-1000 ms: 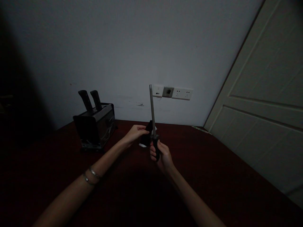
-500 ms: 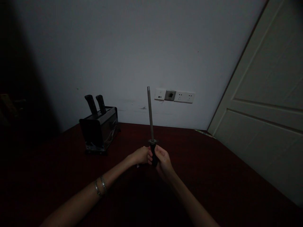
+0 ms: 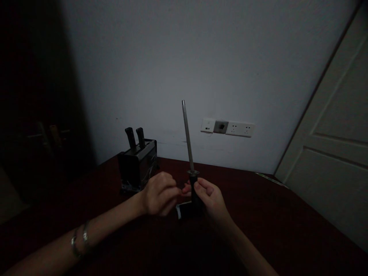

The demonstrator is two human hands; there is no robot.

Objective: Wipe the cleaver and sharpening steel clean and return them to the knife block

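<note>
A honing steel [image 3: 187,138] stands upright above the dark red table [image 3: 258,214]. My right hand [image 3: 211,201] is closed round its black handle. My left hand [image 3: 159,193] is curled shut just left of that handle, its fingertips almost touching my right hand. Below and between the two hands shows a dark flat object with a pale edge [image 3: 184,211]. The dim light hides whether my left hand grips it. Two bracelets sit on my left wrist [image 3: 79,241].
A knife block [image 3: 138,166] with two black handles sticking up stands at the back left of the table, against the wall. A row of wall sockets [image 3: 227,128] is behind the steel. A pale door [image 3: 330,153] fills the right side. The far left is in darkness.
My left hand has come from beside the rod down to the handle, next to my right hand. The view has swung left, so the block and sockets sit further right.
</note>
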